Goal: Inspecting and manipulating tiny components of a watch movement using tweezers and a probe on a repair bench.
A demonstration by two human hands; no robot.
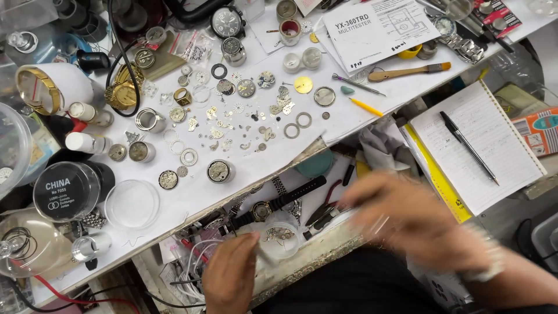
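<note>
One left hand [231, 278] touches clear round dish [279, 239], mouth up.

Watch-repair workshop: bench [192, 192] strewn with watch parts [232, 116].

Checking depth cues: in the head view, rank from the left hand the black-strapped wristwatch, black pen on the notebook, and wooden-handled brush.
1. Black-strapped wristwatch, just above the left hand.
2. Black pen, right, on the notebook.
3. Wooden-handled brush, far upper right.
</note>
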